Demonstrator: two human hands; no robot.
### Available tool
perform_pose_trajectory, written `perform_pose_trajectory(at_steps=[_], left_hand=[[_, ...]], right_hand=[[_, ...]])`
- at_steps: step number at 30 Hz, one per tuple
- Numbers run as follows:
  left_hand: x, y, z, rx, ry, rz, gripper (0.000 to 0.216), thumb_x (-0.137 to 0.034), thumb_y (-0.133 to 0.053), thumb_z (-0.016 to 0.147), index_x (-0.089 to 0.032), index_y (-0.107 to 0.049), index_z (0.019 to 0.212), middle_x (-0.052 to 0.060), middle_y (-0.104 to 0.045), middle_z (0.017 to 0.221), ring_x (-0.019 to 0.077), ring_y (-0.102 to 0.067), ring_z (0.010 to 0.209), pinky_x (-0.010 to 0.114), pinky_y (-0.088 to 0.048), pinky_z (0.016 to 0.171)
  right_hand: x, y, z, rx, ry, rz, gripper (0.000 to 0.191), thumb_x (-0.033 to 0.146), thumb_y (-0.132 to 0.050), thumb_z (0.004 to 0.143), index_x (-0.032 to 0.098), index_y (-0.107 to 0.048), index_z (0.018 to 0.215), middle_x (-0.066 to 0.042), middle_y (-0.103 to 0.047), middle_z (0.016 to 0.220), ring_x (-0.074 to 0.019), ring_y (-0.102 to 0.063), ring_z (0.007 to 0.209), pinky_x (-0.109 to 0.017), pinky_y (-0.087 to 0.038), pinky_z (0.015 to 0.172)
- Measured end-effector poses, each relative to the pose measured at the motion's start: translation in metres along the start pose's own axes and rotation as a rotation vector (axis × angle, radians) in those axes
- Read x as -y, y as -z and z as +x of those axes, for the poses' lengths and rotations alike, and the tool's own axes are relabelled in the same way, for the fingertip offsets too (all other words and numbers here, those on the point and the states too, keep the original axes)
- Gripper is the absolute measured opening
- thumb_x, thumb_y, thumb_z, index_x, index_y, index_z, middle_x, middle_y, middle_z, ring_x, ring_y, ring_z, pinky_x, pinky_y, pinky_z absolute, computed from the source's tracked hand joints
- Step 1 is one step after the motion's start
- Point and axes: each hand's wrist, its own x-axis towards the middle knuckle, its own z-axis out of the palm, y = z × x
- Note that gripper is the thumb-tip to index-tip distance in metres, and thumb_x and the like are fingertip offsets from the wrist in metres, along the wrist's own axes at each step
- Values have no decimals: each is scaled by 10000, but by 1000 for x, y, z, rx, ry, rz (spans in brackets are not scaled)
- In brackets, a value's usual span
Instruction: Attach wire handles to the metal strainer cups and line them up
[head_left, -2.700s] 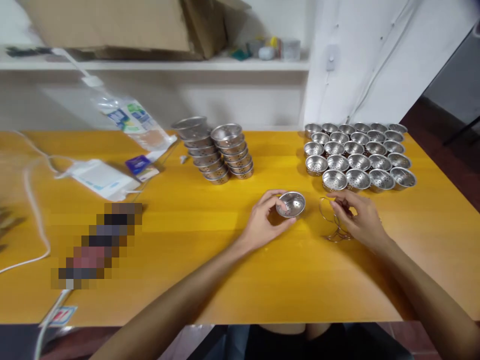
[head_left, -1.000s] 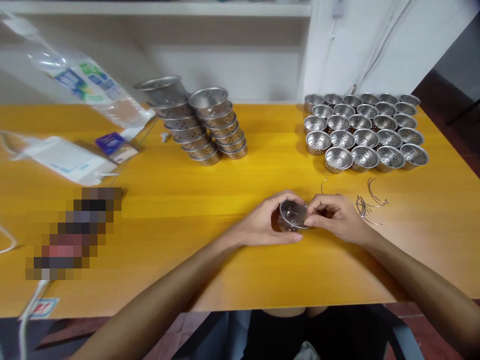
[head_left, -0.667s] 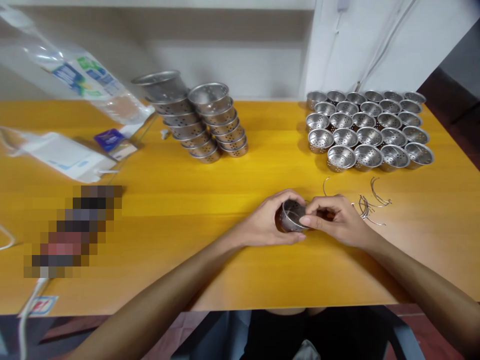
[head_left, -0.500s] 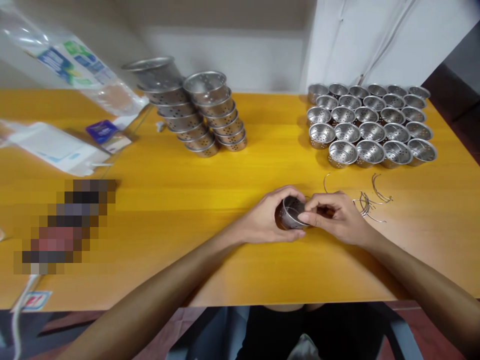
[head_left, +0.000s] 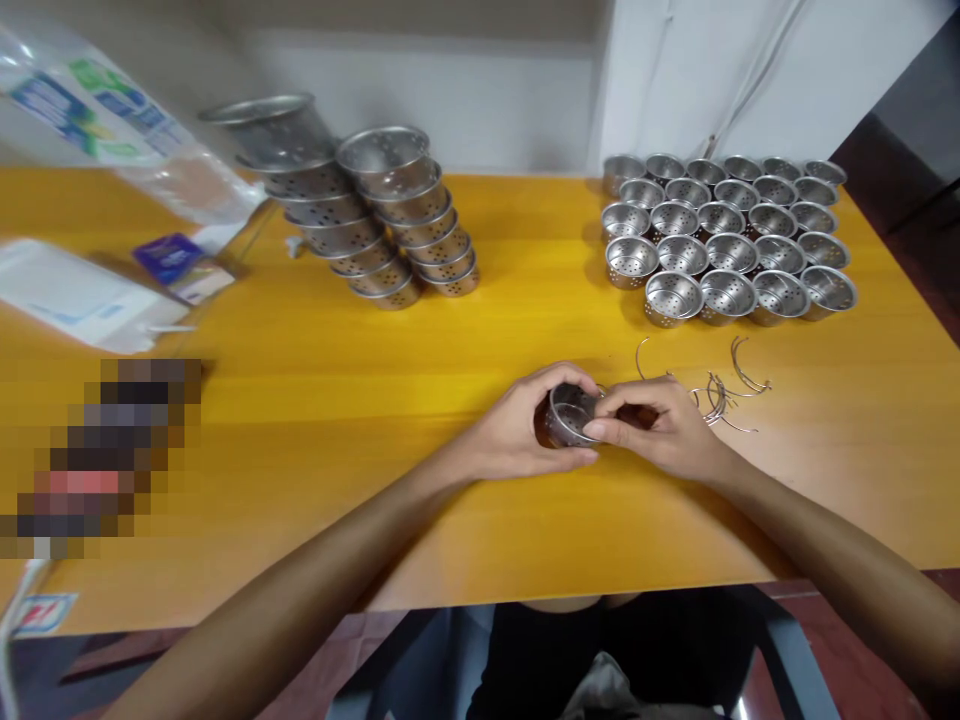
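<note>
My left hand (head_left: 517, 430) is wrapped round a small perforated metal cup (head_left: 568, 414), tilted on its side just above the yellow table (head_left: 360, 420). My right hand (head_left: 660, 430) pinches at the cup's rim from the right; whether it grips a wire handle there I cannot make out. Several thin wire handles (head_left: 720, 390) lie loose on the table right of my right hand.
Several finished-looking cups (head_left: 724, 235) stand in rows at the back right. Two leaning stacks of nested cups (head_left: 375, 215) stand at the back middle. Plastic bags (head_left: 75, 290) and a small blue packet (head_left: 171, 256) lie at the left, near a pixelated patch.
My right hand left the wire handles and came to the cup in my left hand. Both hands now work on the cup, which has tipped on its side. The view shifted slightly.
</note>
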Motion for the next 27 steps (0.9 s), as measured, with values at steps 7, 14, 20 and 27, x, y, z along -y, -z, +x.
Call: perform_pose_trajectory(at_steps=[7,14,20,27], left_hand=[[5,-4,2,-173,-155,72,571,-359,-911,831,-252,-620,1311,123,-656,1346,297,-664,1254,487,-535,1107],[0,-1,11,-220,-262,368,575,-329,-848,861,-252,-609,1379,136,-621,1387,318,-616,1329,520,-501,1165],[8,11,67,-304,-195,413,603,-453,-716,1004,-236,-575,1549,137,-529,1396,295,-544,1388,501,-403,1267],[35,4,117,-413,-219,608,421,-412,-683,1017,-288,-701,1419,125,-510,1418,329,-462,1439,554,-365,1297]], right_hand=[[-11,-1,2,-179,99,-132,171,409,-748,1007,279,-822,1090,-42,-569,994,-166,-561,826,-317,-492,711],[-16,7,3,-408,5,-333,201,390,-603,1088,205,-663,1039,-29,-630,881,-169,-573,754,-314,-451,717],[-24,26,0,-207,167,-994,210,196,-575,1065,173,-766,981,-147,-732,1059,-296,-640,1033,-402,-500,860],[-23,24,3,50,195,-1174,238,134,-556,1073,118,-788,1127,-165,-761,1245,-285,-666,1165,-421,-507,989]])
